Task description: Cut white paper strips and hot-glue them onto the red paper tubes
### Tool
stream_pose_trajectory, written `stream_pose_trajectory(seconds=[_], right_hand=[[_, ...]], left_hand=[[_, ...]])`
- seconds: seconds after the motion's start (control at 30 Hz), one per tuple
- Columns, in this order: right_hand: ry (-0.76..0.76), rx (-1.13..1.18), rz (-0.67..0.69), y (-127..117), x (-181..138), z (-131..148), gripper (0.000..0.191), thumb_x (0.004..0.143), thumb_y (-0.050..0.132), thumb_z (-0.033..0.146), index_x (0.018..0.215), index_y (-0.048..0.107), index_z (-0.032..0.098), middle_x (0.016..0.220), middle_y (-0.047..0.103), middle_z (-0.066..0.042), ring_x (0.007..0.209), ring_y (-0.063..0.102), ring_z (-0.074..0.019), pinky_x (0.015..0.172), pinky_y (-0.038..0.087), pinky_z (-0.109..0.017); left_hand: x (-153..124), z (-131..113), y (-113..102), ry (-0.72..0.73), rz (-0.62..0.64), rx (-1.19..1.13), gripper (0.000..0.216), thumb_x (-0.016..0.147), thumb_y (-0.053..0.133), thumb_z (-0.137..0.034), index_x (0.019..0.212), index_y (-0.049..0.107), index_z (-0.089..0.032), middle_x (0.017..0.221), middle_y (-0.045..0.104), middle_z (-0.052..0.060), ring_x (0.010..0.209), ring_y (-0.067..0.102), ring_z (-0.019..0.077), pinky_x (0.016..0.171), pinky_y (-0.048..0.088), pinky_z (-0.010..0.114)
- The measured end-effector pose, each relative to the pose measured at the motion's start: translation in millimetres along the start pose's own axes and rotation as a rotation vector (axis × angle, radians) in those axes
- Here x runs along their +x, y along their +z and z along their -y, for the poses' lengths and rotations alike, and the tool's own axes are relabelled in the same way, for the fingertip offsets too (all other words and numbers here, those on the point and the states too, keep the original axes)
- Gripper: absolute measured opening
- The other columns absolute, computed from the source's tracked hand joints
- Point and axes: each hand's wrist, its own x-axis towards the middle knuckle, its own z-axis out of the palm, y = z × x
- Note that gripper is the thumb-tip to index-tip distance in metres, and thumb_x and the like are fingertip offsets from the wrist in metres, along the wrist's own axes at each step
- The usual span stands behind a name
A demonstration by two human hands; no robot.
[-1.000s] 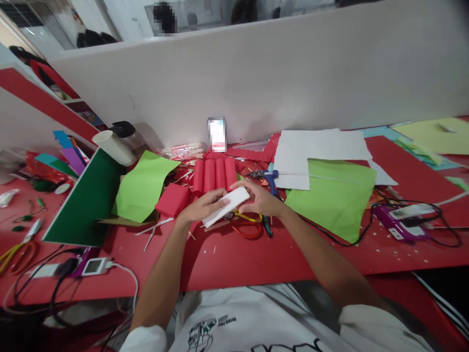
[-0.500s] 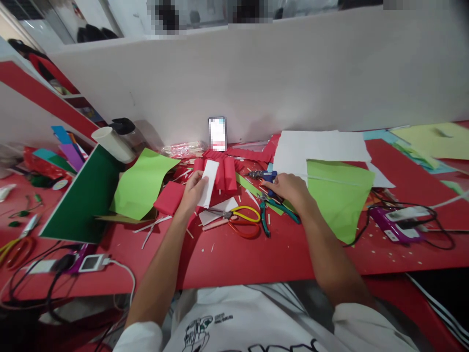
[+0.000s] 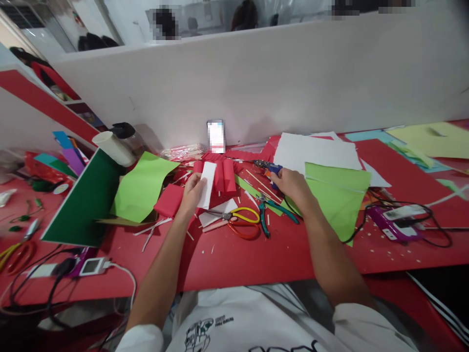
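My left hand (image 3: 192, 194) is closed on a white paper strip (image 3: 207, 184), holding it upright over the row of red paper rolls (image 3: 224, 176). Further right, my right hand (image 3: 291, 185) wraps its fingers round the handle of a blue glue gun (image 3: 269, 167) at the edge of a light green sheet (image 3: 339, 195). Yellow-handled scissors (image 3: 242, 215) and teal pliers (image 3: 266, 208) lie on the red table (image 3: 249, 259) between my hands. A second white paper piece (image 3: 220, 210) rests under the scissors.
A dark green board (image 3: 88, 200) and a light green sheet (image 3: 142, 183) lie to the left, with a white cup (image 3: 113, 146) behind. White sheets (image 3: 315, 151) sit at the back right. A purple device with cables (image 3: 395, 220) lies right. A phone (image 3: 216, 135) leans on the grey partition.
My right hand let go of the white strip and moved right to the blue glue gun. My left hand kept the strip and turned it upright over the red rolls.
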Motion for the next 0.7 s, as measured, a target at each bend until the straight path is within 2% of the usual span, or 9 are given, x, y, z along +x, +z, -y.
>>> stream_pose_trajectory(seconds=[0.17,0.23,0.3,0.4,0.5,0.6,0.7], right_hand=[[0.030,0.111,-0.155,-0.2,0.5,-3.9,0.038,0.104,0.045,0.043,0.112,0.067,0.013,0.104,0.080,-0.024,0.097,0.076,-0.0374,0.080,0.050,-0.039],[0.010,0.232,-0.215,1.9,1.5,-5.1,0.033,0.103,0.047,0.042,0.115,0.061,0.015,0.099,0.080,-0.021,0.093,0.076,-0.0358,0.080,0.051,-0.040],[-0.032,0.438,-0.244,4.6,2.8,-5.8,0.028,0.103,0.049,0.043,0.115,0.056,0.019,0.089,0.080,-0.014,0.084,0.076,-0.0317,0.078,0.053,-0.039],[-0.129,0.896,-0.217,8.4,4.1,-5.1,0.032,0.099,0.055,0.053,0.113,0.049,0.025,0.079,0.076,-0.003,0.071,0.075,-0.0242,0.072,0.057,-0.036],[-0.274,1.288,-0.145,8.5,2.7,-1.7,0.047,0.089,0.068,0.063,0.111,0.050,0.026,0.080,0.072,0.001,0.069,0.072,-0.0188,0.070,0.059,-0.033],[-0.378,1.422,-0.064,5.2,-3.3,3.6,0.048,0.084,0.078,0.061,0.109,0.059,0.025,0.081,0.071,0.001,0.069,0.068,-0.0157,0.070,0.058,-0.029],[-0.411,1.468,-0.032,2.7,-12.0,10.5,0.046,0.079,0.085,0.054,0.107,0.065,0.024,0.084,0.072,0.001,0.073,0.068,-0.0155,0.075,0.059,-0.029]], left_hand=[[0.4,4.2,-0.6,0.010,-0.005,-0.024,0.032,0.081,0.077,-0.045,0.085,0.054,-0.022,0.068,0.054,-0.005,0.051,0.049,0.0096,0.046,0.037,0.021],[0.5,5.1,0.0,0.019,-0.019,-0.041,0.035,0.081,0.078,-0.047,0.084,0.053,-0.022,0.066,0.053,-0.006,0.050,0.047,0.0091,0.045,0.037,0.020],[0.5,5.5,0.8,0.020,-0.038,-0.061,0.037,0.080,0.079,-0.049,0.084,0.053,-0.022,0.065,0.052,-0.006,0.049,0.046,0.0088,0.045,0.037,0.020],[0.3,5.9,0.8,0.013,-0.046,-0.070,0.036,0.081,0.078,-0.049,0.089,0.055,-0.023,0.065,0.054,-0.006,0.049,0.048,0.0100,0.044,0.037,0.020],[0.5,6.7,-0.7,0.006,-0.027,-0.039,0.029,0.083,0.075,-0.044,0.094,0.058,-0.024,0.069,0.057,-0.005,0.053,0.051,0.0114,0.047,0.040,0.021],[0.5,7.5,-1.0,0.033,-0.036,0.009,0.020,0.082,0.072,-0.035,0.089,0.058,-0.023,0.073,0.056,-0.003,0.058,0.050,0.0109,0.051,0.040,0.021],[-1.1,7.7,1.6,0.070,-0.046,0.015,0.019,0.082,0.071,-0.034,0.083,0.057,-0.022,0.072,0.052,-0.003,0.060,0.047,0.0108,0.054,0.039,0.020]])
